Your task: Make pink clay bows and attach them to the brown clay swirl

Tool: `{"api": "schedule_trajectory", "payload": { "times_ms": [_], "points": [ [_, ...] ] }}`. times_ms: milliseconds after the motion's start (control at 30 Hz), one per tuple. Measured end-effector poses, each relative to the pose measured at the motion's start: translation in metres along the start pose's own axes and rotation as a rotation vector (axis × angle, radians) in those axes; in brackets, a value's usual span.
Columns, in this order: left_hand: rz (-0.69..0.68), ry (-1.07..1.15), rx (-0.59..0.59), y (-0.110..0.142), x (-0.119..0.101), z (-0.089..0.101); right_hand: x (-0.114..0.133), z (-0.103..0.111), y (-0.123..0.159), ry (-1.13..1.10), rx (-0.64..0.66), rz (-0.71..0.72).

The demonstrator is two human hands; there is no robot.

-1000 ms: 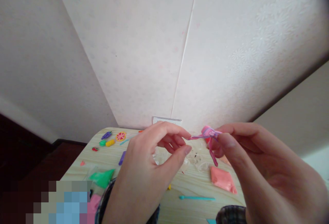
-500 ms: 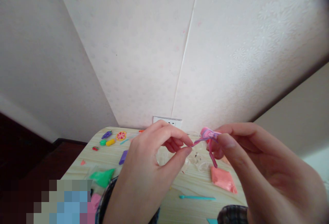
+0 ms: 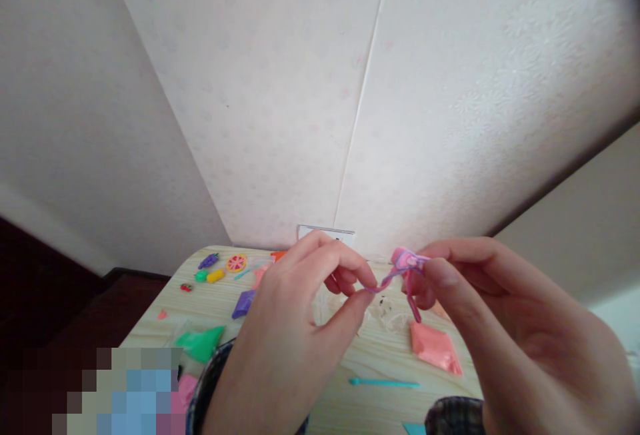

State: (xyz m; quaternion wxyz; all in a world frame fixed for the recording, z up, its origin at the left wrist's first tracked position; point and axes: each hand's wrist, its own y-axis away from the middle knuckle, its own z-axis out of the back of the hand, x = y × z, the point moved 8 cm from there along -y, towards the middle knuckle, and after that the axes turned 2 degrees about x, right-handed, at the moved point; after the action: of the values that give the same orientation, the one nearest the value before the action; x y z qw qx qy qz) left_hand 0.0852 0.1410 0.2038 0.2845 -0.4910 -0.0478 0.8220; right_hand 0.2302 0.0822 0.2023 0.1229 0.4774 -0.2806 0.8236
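Note:
A small pink-and-purple striped clay bow (image 3: 406,260) is held up over the table, with one tail stretched to the left and another hanging down. My right hand (image 3: 520,322) pinches the bow between thumb and forefinger, covering its right part. My left hand (image 3: 305,315) is closed in a pinch on the tip of the left tail, which looks slightly twisted. Below the bow lie clear plastic wrappers (image 3: 393,315) and a salmon-pink clay packet (image 3: 435,347). A teal modelling tool (image 3: 384,382) rests nearer to me.
Small clay pieces sit at the table's back left: purple grapes (image 3: 209,261), a round red-and-yellow slice (image 3: 237,262), a yellow piece (image 3: 216,276) and a red one (image 3: 186,287). Left of my left hand are green (image 3: 201,343) and purple (image 3: 243,304) packets. A wall socket (image 3: 327,232) is behind.
My left thumb has closed against the forefinger on the bow's left tail, and the tail now dips and twists. The right hand keeps its hold, nearly still.

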Motion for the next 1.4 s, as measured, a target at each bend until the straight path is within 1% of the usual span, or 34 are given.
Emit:
{"api": "schedule_trajectory", "payload": {
  "times_ms": [133,300,567,733,833,1000,1200,1333,1400],
  "points": [
    [0.024,0.031,0.05,0.001,0.002,-0.001,-0.003,0.0,-0.001,-0.035,-0.014,-0.024],
    [0.071,0.124,0.117,0.001,0.006,-0.003,-0.004,-0.002,-0.003,-0.126,-0.006,-0.046],
    [0.138,0.304,0.194,0.002,0.009,-0.004,-0.003,-0.003,-0.003,-0.177,0.015,-0.035],
    [0.146,0.403,0.226,0.003,0.009,-0.008,-0.003,-0.004,-0.005,-0.23,0.024,-0.006],
    [0.133,0.377,0.23,0.004,0.009,-0.008,-0.002,-0.005,-0.005,-0.263,0.026,0.009],
    [0.114,0.268,0.236,0.004,0.01,-0.008,-0.002,-0.007,-0.005,-0.312,0.042,-0.005],
    [0.105,0.166,0.23,0.003,0.011,-0.007,-0.003,-0.005,-0.005,-0.287,0.036,-0.03],
    [0.13,0.113,0.251,0.002,0.016,-0.008,-0.004,-0.003,-0.005,-0.266,0.029,-0.008],
    [0.157,0.099,0.243,0.002,0.02,-0.006,-0.004,-0.003,-0.005,-0.253,0.04,-0.006]
  ]
}}
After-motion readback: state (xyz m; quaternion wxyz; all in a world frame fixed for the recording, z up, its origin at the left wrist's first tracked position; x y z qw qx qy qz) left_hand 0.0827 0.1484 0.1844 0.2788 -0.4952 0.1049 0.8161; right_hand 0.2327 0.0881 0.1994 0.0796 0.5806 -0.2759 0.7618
